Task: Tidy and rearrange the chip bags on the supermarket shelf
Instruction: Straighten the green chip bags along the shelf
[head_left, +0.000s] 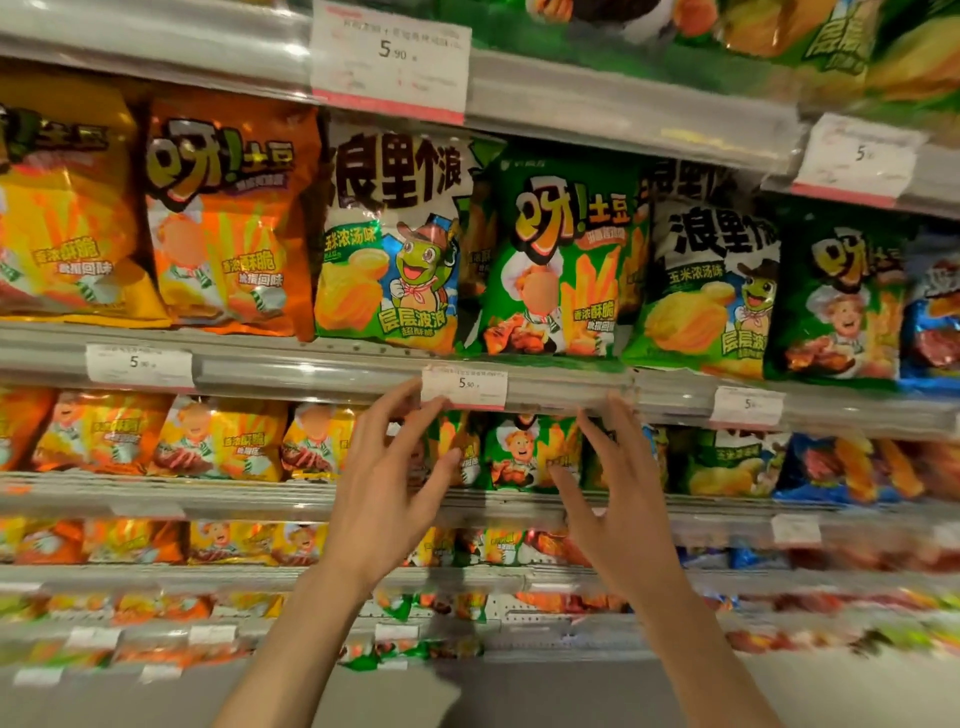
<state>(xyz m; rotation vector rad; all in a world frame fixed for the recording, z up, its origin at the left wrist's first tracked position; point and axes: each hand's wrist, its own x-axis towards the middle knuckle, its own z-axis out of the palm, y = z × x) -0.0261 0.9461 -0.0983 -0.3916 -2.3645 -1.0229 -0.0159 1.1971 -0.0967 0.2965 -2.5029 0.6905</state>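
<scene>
Reaching up with both arms, the person holds the left hand (387, 480) and right hand (615, 499) in front of the shelf edge (311, 371), just under the price tag (464, 387). All fingers are spread apart and grip nothing. The green chip bag (558, 265) stands above, at the shelf front, probably the next one to straighten.

Chip bags stand upright in a row on the shelf (311, 358): a yellow bag (62, 208), an orange bag (228, 218), a white-and-green bag (389, 244) and a green bag (561, 265). The green bag overlaps the white-and-green one's right edge. Smaller bags fill the lower shelves.
</scene>
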